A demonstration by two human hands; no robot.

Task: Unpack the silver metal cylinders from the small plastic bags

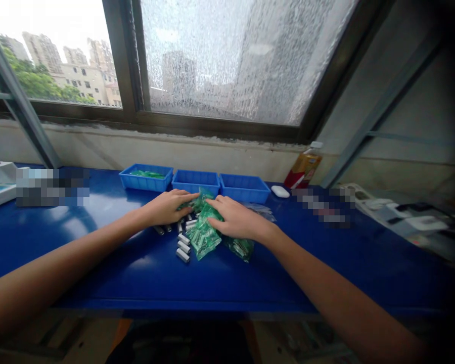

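Note:
My left hand (171, 206) reaches in from the left, its fingers stretched out and its thumb apart, the fingertips touching crumpled green plastic. My right hand (237, 217) has its fingers and thumb on a clear green plastic bag (205, 237) with small pieces inside. The bag leans between both hands, its top edge near the fingertips. Partly beneath my right hand lies another green bag (240, 247) of small parts. Several loose silver metal pieces (183, 247) are scattered on the blue table below and beside my left hand.
Three blue trays stand in a row behind the hands: the left tray (127, 182) contains green items, beside a middle tray (178, 186) and a right tray (246, 194). A white rounded object (280, 191) and a bottle (304, 166) stand farther right, near the window wall.

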